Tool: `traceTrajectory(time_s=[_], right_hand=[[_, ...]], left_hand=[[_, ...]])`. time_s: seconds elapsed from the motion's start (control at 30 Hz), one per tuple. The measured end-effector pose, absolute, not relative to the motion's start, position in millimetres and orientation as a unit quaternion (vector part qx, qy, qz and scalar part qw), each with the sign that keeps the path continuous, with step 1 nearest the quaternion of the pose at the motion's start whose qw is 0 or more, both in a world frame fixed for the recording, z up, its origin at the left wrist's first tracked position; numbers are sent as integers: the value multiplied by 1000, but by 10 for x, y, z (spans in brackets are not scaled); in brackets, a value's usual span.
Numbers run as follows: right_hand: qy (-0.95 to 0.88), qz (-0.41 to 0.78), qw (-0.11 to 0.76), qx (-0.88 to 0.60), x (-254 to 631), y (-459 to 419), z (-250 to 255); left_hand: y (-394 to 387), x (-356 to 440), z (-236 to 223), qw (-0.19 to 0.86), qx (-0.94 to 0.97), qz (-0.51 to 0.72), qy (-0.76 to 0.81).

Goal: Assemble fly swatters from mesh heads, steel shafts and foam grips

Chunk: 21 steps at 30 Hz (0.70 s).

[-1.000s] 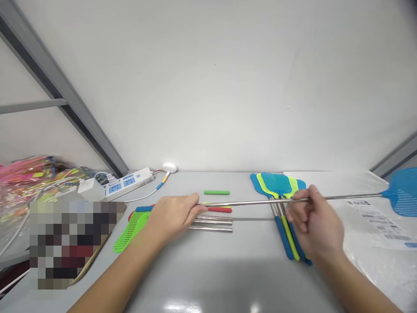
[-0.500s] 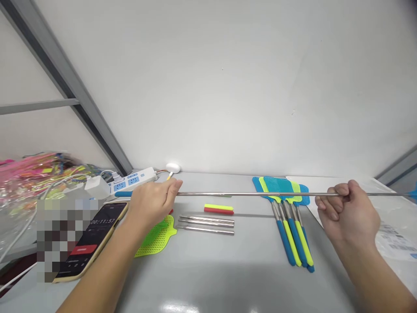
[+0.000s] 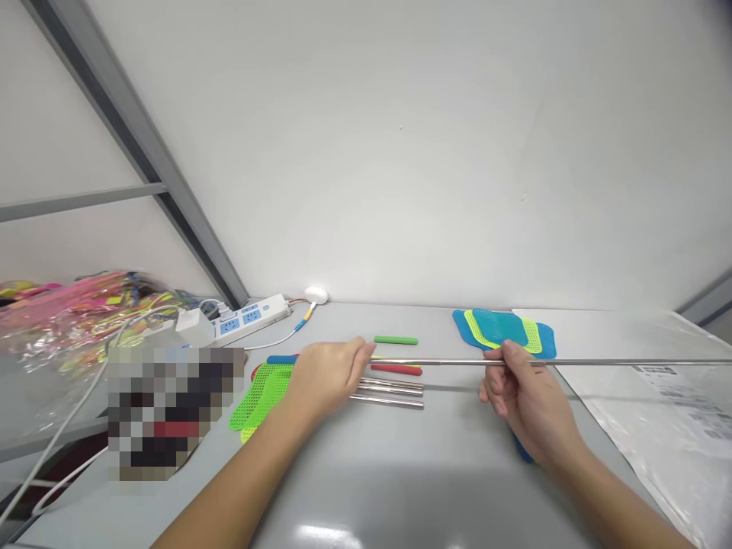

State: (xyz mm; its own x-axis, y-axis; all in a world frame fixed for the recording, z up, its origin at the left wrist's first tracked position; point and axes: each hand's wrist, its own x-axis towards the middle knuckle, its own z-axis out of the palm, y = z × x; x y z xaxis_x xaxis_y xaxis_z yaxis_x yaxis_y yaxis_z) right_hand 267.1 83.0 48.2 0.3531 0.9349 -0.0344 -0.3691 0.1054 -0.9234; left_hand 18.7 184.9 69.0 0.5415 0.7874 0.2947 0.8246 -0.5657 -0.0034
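Observation:
A long steel telescopic rod of a fly swatter runs level above the grey table and off the right edge. My left hand is closed on its blue handle end. My right hand pinches the rod near its middle. Behind and under my right hand lies a fan of finished swatters with blue and yellow-green heads. Three short steel tubes lie beside my left hand, with green swatter heads under it.
Loose green and red handle sleeves lie mid-table. A white power strip with cables sits at the back left beside a pile of pink packaged goods. A clear plastic bag with a label lies at right. A blurred patch covers something at the left.
Both hands came back toward the middle: the left moved right and lower, the right slid left along the rod. The rod's blue head is now out of view.

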Motion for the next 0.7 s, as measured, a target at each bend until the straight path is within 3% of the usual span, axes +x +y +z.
traceTrajectory(time_s=[0.33, 0.7], right_hand=[[-290, 453, 677, -503, 2754, 845, 489], [-257, 388, 741, -484, 2967, 892, 577]], left_hand=[[2047, 67, 705, 102, -870, -124, -467], [2199, -224, 820, 131, -830, -118, -529]])
